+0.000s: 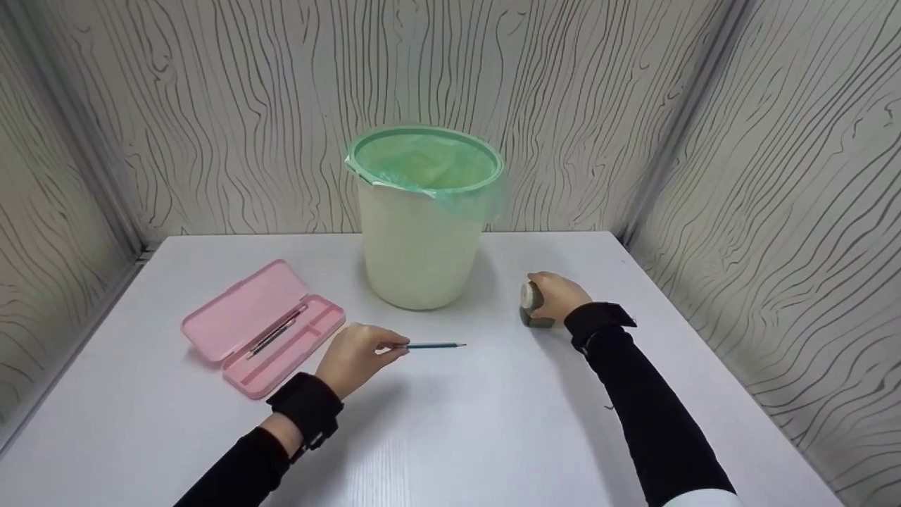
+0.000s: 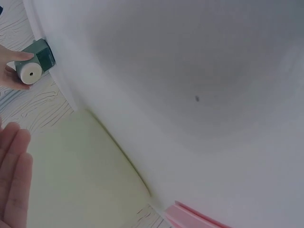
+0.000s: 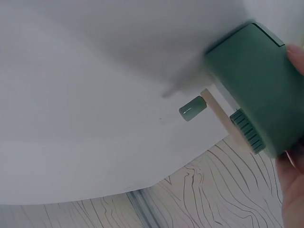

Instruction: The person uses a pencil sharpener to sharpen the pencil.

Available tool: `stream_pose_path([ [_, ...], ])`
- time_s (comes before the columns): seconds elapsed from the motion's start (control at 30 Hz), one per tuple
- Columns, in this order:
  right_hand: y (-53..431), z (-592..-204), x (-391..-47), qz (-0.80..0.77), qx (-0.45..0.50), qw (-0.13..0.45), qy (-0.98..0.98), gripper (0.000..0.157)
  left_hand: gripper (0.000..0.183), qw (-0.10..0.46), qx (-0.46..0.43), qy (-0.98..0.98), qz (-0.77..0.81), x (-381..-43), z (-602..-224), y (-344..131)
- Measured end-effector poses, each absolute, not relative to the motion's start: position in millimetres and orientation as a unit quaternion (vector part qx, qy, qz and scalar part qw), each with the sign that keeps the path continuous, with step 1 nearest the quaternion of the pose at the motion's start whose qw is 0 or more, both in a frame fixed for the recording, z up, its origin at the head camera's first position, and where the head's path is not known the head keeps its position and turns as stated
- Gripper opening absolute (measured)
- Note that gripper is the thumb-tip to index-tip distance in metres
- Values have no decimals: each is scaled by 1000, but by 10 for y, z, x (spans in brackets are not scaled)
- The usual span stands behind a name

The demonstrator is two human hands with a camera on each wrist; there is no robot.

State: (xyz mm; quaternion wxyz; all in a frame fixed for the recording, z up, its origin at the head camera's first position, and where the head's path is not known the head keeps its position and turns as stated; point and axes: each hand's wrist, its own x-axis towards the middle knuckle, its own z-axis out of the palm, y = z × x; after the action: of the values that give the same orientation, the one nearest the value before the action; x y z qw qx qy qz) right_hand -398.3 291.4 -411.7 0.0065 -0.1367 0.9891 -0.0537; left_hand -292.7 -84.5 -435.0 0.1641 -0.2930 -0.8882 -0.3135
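Note:
My left hand point(image 1: 359, 355) pinches a blue pencil point(image 1: 436, 346) between thumb and fingertips, its point facing right, over the middle of the table. The left wrist view shows only some of this hand's fingers point(image 2: 16, 175), and the pencil is out of sight there. Farther right, my right hand point(image 1: 559, 296) grips a green crank pencil sharpener point(image 3: 266, 85) from above and behind. Its round cream face with a small dark hole point(image 2: 31, 74) is turned towards the left hand. On the opposite side are a cream crank arm and a green knob point(image 3: 192, 109).
A pale bin point(image 1: 422, 253) with a green rim and a bag liner stands at the back centre of the white table point(image 1: 450, 436). At the left lies an opened pink pencil case point(image 1: 246, 310) with pencils point(image 1: 274, 334) inside. Patterned walls point(image 1: 246, 105) enclose the back and sides.

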Motion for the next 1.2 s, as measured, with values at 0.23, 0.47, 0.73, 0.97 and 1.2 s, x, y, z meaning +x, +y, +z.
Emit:
stream_pose_path([
  [0.23,2945,-4110,-4007,-45,-135,8,990,70,12,159,-289,-888,-321,-2936,-4358,-853],
  [0.47,2952,-4096,-3992,-47,-134,6,990,66,12,165,-288,-889,-316,-2940,-4364,-853],
  [0.73,2944,-4081,-3926,-10,-155,-19,988,56,12,161,-288,-888,-321,-2952,-4362,-858],
  [0.97,2861,-4079,-3741,2,-203,-35,978,56,11,167,-280,-892,-313,-2949,-4382,-865],
  [1.2,2711,-4064,-3489,12,-266,-35,963,55,12,152,-279,-893,-318,-2947,-4393,-852],
])
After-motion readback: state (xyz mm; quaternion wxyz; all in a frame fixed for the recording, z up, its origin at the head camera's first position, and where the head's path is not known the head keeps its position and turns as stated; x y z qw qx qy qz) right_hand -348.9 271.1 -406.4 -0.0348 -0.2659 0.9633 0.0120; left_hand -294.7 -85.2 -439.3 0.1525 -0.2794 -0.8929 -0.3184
